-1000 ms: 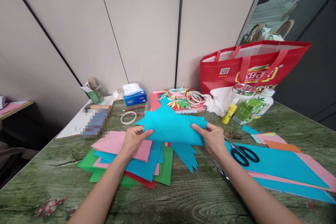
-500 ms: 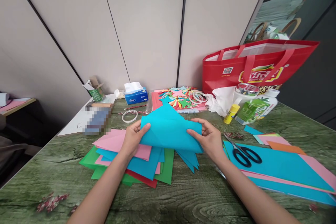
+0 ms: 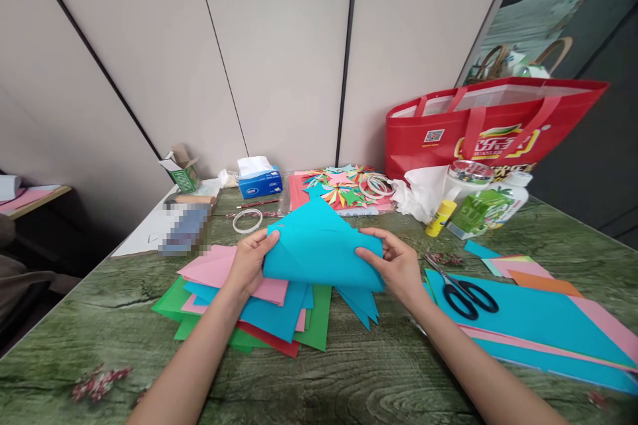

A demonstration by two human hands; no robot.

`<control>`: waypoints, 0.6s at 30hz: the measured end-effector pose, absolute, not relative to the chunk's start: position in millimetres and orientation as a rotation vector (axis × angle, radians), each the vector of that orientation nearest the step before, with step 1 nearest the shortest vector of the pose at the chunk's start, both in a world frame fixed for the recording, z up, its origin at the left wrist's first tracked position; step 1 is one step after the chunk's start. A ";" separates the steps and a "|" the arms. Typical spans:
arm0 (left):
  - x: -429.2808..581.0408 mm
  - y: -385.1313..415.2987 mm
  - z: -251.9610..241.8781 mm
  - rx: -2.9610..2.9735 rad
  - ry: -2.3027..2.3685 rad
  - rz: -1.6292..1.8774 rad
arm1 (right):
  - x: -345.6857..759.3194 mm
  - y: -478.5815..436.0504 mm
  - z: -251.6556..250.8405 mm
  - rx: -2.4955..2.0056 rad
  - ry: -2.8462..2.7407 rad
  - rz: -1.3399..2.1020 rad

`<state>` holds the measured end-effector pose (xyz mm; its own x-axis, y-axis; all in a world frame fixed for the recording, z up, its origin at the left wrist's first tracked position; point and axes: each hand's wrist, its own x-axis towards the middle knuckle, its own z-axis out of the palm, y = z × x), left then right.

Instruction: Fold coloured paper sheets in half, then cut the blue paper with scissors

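A folded sheet of blue paper [image 3: 321, 249] is held up between my two hands, its pointed corner facing away from me. My left hand [image 3: 250, 259] pinches its left end, thumb on top. At the right end my right hand [image 3: 396, 259] grips the same sheet between thumb and fingers. Beneath and to the left lies a loose stack of pink, blue, green and red paper [image 3: 286, 315]. Pointed blue paper pieces [image 3: 363, 305] stick out below the held sheet, partly hidden by it.
Black-handled scissors [image 3: 468, 295] lie on blue and pink sheets [image 3: 538, 309] at right. Behind are a yellow glue stick [image 3: 440, 218], a green carton [image 3: 471, 212], a red bag [image 3: 493, 123], paper stars [image 3: 343, 189], a tape roll [image 3: 248, 220] and a blue tissue box [image 3: 260, 184].
My left hand has shifted slightly left and down along the paper's end, and the sheet's left side has tilted a little. My right hand stays nearly still.
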<state>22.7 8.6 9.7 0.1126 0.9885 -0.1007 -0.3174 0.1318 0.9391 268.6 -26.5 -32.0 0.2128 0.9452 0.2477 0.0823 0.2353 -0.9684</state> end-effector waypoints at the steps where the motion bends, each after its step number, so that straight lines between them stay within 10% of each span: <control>1: 22.6 8.4 10.0 0.925 0.949 1.189 | 268.9 -26.3 -32.4 -1.170 -1.189 0.835; 18: 24.9 7.2 8.4 0.862 1.029 1.201 | 269.3 -24.3 -37.2 -1.188 -1.178 0.839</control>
